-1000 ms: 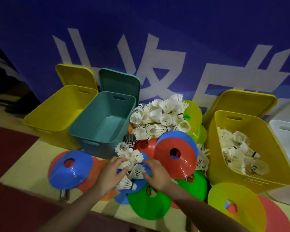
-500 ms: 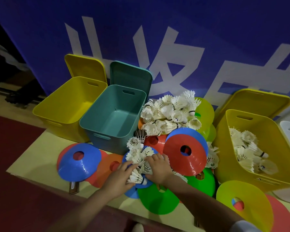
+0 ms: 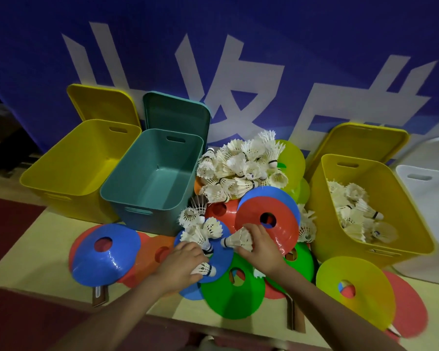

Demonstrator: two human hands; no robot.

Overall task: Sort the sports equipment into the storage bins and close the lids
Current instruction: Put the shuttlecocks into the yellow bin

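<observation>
Two hands are at work among the loose shuttlecocks in the head view, the only one available. The right hand is closed round a small bunch of shuttlecocks, corks pointing toward nine o'clock. The left hand is curled over others lying on a blue disc cone; one shuttlecock shows under its fingers, but whether it is gripped I cannot tell.

Risks, as judged: feathers may be crushed if the handfuls are squeezed. A loose bunch may shed shuttlecocks on the way to the right yellow bin at three o'clock, which already holds shuttlecocks. The blue disc cone sits on other cones and may slide under the left hand.

Surroundings: the main shuttlecock heap lies at twelve o'clock from the hands, resting on more cones and liable to spill if those are pulled first. A tilted red disc cone touches the right hand and stands between it and the right yellow bin. A teal bin and a left yellow bin at ten o'clock show nothing inside. All three lids lean open against the blue banner. A white bin is partly cut off at the right edge. Green, yellow and blue cones remain unsorted.
</observation>
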